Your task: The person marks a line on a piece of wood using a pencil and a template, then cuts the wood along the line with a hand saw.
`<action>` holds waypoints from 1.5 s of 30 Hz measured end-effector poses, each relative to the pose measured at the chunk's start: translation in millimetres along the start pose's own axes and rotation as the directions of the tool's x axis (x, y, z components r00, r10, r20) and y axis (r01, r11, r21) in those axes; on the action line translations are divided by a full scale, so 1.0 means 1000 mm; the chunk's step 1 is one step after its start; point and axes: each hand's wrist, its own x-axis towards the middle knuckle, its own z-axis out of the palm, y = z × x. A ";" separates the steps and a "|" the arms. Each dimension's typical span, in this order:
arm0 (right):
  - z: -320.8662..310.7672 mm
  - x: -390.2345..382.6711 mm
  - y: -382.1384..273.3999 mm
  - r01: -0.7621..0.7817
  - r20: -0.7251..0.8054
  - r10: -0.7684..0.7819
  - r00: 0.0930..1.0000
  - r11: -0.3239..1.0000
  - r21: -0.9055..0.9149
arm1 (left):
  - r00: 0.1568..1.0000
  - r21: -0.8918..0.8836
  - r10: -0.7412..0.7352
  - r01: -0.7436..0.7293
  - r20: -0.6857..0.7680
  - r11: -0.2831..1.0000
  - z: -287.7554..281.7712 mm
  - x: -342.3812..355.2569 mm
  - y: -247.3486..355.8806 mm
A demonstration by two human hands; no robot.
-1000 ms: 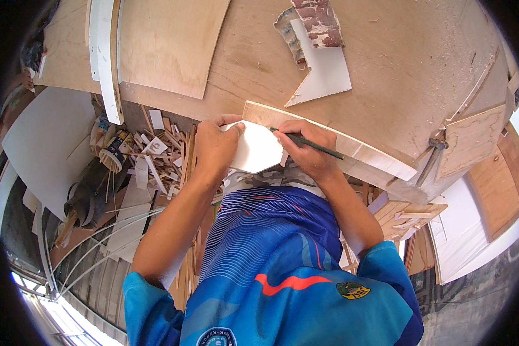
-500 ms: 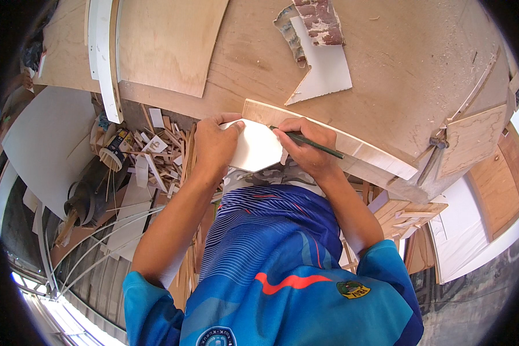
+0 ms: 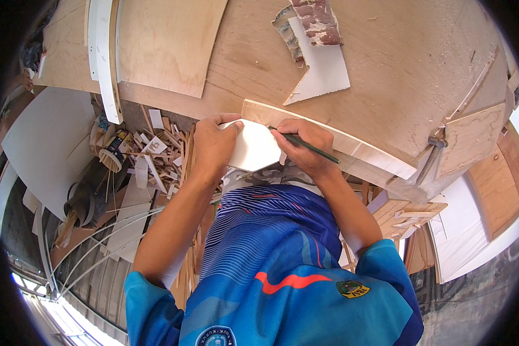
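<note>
My left hand (image 3: 214, 141) grips the left side of a small white board (image 3: 256, 145) with angled corners, its thumb lying on the face. The board is held close to my waist, at the near edge of the workbench. In my right hand (image 3: 307, 144) is a dark green pencil (image 3: 310, 147), its tip at the board's upper right edge. The fingers of that hand are closed around the pencil near its tip. Just beyond the board, a long wooden strip (image 3: 328, 137) with a pale face lies along the bench edge.
The plywood workbench (image 3: 403, 75) carries an irregular white offcut (image 3: 326, 72) and a peeling reddish-brown piece (image 3: 317, 22). Curved white strips (image 3: 105, 57) overhang its left edge. Below left lies a heap of wood scraps (image 3: 166, 144) beside a bucket (image 3: 114, 154). A clamp-like tool (image 3: 437, 142) sits at the right.
My right hand and the pencil have shifted very slightly left. The board and my left hand stay nearly in place.
</note>
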 end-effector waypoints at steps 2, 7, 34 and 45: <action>0.000 0.000 0.000 0.014 -0.009 -0.014 1.000 1.000 -0.015 | 1.000 0.015 -0.003 0.003 0.015 1.000 -0.001 0.000 0.001; 0.002 0.000 0.000 0.022 -0.041 -0.022 0.999 1.000 -0.001 | 0.999 0.039 -0.006 0.005 0.032 0.999 -0.001 0.001 0.000; 0.002 -0.001 0.002 0.010 -0.046 -0.010 0.999 1.000 -0.016 | 0.999 0.026 0.020 -0.021 0.033 0.999 -0.001 0.003 -0.004; 0.004 -0.001 0.003 0.013 -0.071 -0.012 0.997 1.000 0.011 | 1.000 0.053 0.002 -0.003 0.017 0.999 -0.001 -0.003 0.007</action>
